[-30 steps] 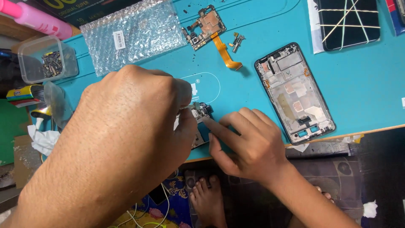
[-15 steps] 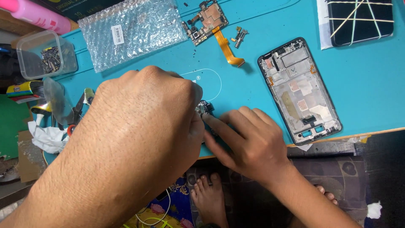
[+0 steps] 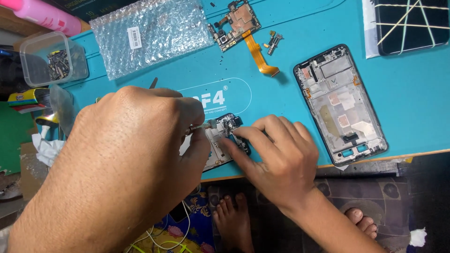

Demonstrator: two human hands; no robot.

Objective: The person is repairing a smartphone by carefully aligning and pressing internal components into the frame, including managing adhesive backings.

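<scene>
- The left hand [image 3: 126, 173] has swung its thin metal tool [image 3: 202, 126], pinched between the fingertips, onto the small phone part [image 3: 225, 138].
- The right hand [image 3: 276, 161] still presses that part to the blue mat [image 3: 290, 28] with closed fingers.
- Farther off, the phone frame [image 3: 340, 105] lies unmoved.

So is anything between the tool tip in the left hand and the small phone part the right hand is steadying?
Nothing visible: the left hand holds a slim tool whose tip reaches the phone part, and the right hand presses on it beside the tip.
</scene>
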